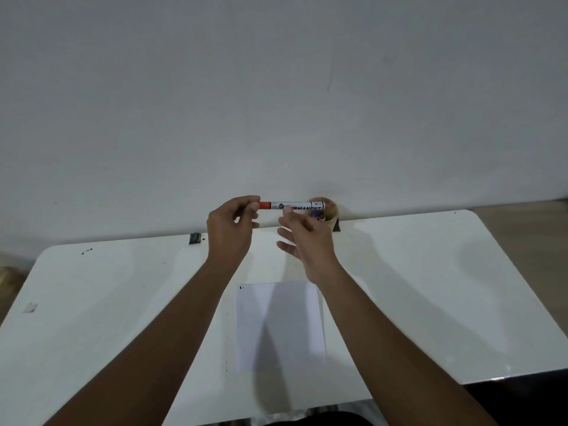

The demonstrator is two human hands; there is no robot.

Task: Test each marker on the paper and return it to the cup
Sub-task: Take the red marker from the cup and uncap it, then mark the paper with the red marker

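Note:
A white permanent marker (302, 206) with a red cap lies level in the air, held above the table's far edge. My left hand (230, 229) pinches its red cap end. My right hand (302, 238) grips the barrel between thumb and forefinger, with the other fingers spread. Just behind the marker's right end stands a tan cup (330, 218) with a purple-capped marker (315, 214) inside. A white sheet of paper (281, 325) lies flat below my hands, with a small dark mark at its top left corner.
The white table (107, 302) has rounded far corners and meets a plain grey wall. A small black clip (195, 238) sits at the far edge on the left, another (337, 226) beside the cup. A few dark specks dot the far left.

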